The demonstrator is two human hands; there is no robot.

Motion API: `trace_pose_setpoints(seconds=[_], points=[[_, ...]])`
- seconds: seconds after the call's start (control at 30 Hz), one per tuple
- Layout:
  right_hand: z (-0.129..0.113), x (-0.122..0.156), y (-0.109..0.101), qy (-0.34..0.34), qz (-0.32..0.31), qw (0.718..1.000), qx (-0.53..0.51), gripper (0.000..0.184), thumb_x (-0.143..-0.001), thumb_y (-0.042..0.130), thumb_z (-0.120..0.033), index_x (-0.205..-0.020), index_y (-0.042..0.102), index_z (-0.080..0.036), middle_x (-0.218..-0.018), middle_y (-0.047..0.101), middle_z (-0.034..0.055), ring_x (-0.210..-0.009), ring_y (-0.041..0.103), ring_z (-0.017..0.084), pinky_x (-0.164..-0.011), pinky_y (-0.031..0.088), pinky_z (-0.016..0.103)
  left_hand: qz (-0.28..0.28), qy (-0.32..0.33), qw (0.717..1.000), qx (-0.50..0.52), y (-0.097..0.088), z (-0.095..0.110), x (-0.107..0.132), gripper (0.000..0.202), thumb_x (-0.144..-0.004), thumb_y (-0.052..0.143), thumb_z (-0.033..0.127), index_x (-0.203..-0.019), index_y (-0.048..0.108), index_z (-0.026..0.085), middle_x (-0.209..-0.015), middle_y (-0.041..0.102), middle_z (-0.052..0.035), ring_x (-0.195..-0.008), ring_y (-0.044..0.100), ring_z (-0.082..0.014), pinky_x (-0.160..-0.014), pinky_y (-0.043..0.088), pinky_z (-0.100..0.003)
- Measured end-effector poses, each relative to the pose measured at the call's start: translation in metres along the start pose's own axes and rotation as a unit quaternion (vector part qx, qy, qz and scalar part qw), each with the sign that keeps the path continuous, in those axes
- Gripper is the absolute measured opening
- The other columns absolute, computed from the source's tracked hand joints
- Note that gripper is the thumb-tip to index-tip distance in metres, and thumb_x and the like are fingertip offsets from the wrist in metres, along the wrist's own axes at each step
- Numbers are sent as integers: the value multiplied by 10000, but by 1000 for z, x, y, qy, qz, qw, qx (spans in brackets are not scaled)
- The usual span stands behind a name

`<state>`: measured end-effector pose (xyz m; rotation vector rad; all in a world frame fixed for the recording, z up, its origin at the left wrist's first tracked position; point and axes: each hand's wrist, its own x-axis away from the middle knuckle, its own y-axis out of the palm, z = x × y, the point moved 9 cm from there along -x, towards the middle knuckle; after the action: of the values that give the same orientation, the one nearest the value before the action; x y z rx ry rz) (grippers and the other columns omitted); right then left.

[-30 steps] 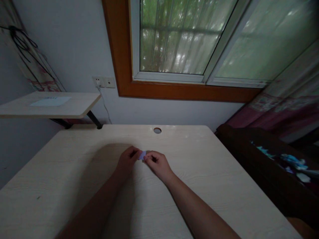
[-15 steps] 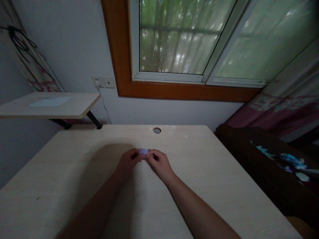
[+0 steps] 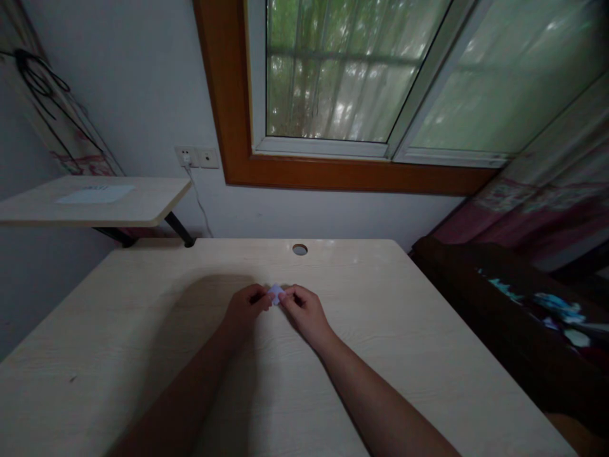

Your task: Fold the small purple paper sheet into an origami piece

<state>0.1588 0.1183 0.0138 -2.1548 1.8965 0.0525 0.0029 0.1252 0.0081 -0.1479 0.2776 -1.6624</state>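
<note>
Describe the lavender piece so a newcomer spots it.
Below the window, a pale desk has a round cable hole. Nearer the viewer, slightly left, the left hand and right hand pinch a lavender piece, likely paper, its colour setting it apart from the desk.

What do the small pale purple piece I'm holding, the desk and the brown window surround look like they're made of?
Small pale purple piece: possibly paper, matte, since it looks thin and flat; too small to be sure.
Desk: wood or wood-look laminate, faintly glossy; pale, with streaky grain.
Brown window surround: probably varnished wood, given its warm colour and slight sheen.
</note>
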Motion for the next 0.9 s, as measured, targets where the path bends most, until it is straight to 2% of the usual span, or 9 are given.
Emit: trace_pose_setpoints(seconds=[0.37,0.9], points=[[5,0,-1,21,4,1000,-12,251,-873,604,-378,-765,700,-173,-683,676,17,-602,555,137,-601,421,240,7,-5,999,42,-2,2,1,281,-811,621,427,-697,646,172,-652,640,-3,-631,574,-142,-638,439,-243],[3,0,1,19,-1,1000,0,265,-885,576,-365,-758,709,-174,-675,667,23,-613,566,144,-608,437,243,41,-11,999,24,-9,1,0,284,-822,616,436,-726,644,170,-640,612,10,-614,540,-132,-605,414,-239]])
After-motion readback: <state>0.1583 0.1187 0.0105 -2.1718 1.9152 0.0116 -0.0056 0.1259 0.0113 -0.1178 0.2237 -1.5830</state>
